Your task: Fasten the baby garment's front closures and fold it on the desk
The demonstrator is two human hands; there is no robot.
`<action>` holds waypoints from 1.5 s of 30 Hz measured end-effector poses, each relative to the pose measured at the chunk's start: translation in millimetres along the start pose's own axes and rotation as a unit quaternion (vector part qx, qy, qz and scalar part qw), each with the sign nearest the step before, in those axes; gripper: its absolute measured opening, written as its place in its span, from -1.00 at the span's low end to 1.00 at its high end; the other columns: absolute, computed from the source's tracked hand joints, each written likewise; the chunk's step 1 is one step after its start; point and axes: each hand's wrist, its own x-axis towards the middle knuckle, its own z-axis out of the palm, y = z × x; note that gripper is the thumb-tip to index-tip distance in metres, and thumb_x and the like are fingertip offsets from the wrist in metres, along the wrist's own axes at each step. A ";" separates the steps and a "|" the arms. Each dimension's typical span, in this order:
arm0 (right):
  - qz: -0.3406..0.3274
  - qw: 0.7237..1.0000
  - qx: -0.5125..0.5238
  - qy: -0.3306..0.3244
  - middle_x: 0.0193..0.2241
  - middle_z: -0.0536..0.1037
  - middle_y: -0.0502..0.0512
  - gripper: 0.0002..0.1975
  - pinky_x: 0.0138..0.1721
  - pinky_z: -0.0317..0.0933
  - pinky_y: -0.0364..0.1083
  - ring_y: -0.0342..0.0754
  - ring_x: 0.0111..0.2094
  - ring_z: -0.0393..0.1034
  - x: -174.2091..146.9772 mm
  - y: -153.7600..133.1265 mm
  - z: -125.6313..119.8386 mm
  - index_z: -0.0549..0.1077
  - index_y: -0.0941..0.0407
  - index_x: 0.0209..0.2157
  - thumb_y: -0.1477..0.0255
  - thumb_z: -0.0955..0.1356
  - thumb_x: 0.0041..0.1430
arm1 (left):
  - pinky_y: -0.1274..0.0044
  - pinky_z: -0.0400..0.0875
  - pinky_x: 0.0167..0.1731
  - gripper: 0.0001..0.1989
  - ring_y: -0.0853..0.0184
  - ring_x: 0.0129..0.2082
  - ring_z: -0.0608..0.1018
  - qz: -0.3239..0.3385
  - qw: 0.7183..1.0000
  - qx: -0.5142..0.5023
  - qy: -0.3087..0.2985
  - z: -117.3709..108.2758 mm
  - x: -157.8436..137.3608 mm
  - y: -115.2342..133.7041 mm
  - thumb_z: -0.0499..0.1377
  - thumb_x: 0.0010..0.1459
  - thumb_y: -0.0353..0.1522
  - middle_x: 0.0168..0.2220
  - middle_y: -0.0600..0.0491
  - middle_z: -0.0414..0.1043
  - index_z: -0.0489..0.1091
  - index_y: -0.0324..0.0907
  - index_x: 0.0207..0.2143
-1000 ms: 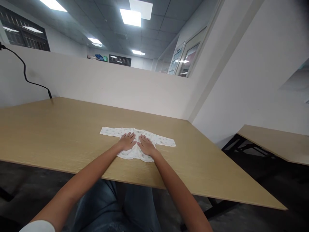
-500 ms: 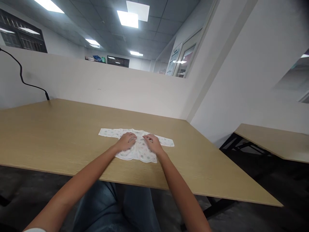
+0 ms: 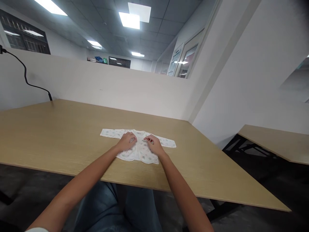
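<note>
A small white baby shirt (image 3: 138, 154) with a scattered print lies spread flat on the table, both long sleeves stretched out sideways. Its neckline, with a dark label inside, faces away from me, and a front opening runs down the middle. My left hand (image 3: 126, 141) rests on the left front panel, thumb and fingertips pinched together at the edge of the opening. On the right panel my right hand (image 3: 154, 145) is curled the same way, its fingertips at the fabric near the opening. The hands cover part of the chest; the exact grip is small in view.
The wooden table (image 3: 72, 129) reaches back to a low white partition (image 3: 120, 87). A black cable (image 3: 31, 85) hangs down to the table's far left corner. Another table (image 3: 270, 141) stands to the right beyond a gap. My legs are under the near edge.
The whole view has shifted slightly. Both hands stay at the shirt's front opening, with hardly any movement against the cloth.
</note>
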 end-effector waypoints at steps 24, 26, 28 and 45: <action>0.008 1.000 -0.008 -0.023 -0.37 0.41 0.05 -0.62 -0.25 0.18 -0.10 -0.06 -0.33 0.30 -1.7 4.2 -0.6 0.58 0.09 -0.20 0.57 0.22 0.02 | 0.44 0.36 -0.10 -0.90 0.25 -0.20 0.51 -0.056 0.998 0.021 -0.001 1.6 -0.1 -4.0 0.18 0.07 -0.44 -0.30 0.06 0.56 0.50 -0.11 -0.38; 0.011 1.000 0.001 -0.024 -0.32 0.44 0.07 -0.63 -0.17 0.20 -0.07 -0.04 -0.27 0.33 -1.5 4.8 -0.5 0.57 0.08 -0.20 0.54 0.19 0.09 | 0.45 0.36 -0.11 -0.91 0.25 -0.20 0.51 -0.060 0.998 0.016 0.001 1.9 -0.2 -4.4 0.19 0.07 -0.43 -0.29 0.06 0.56 0.50 -0.12 -0.38; 0.011 1.000 0.019 -0.022 -0.25 0.49 0.09 -0.64 -0.05 0.19 -0.03 -0.01 -0.17 0.36 -1.1 5.6 -0.6 0.56 0.07 -0.20 0.50 0.17 0.17 | 0.45 0.36 -0.12 -0.91 0.25 -0.20 0.52 -0.064 0.998 0.013 0.001 2.3 -0.1 -5.3 0.19 0.07 -0.42 -0.29 0.05 0.56 0.49 -0.12 -0.37; 0.052 0.997 0.058 -0.022 -0.30 0.48 0.07 -0.64 -0.12 0.20 -0.06 -0.03 -0.28 0.33 -2.4 1.5 -4.1 0.51 0.09 -0.18 0.44 0.15 0.15 | 0.44 0.37 -0.11 -0.91 0.24 -0.22 0.52 -0.071 0.997 0.019 0.000 1.5 -0.5 -2.3 0.17 0.11 -0.39 -0.31 0.04 0.56 0.49 -0.13 -0.38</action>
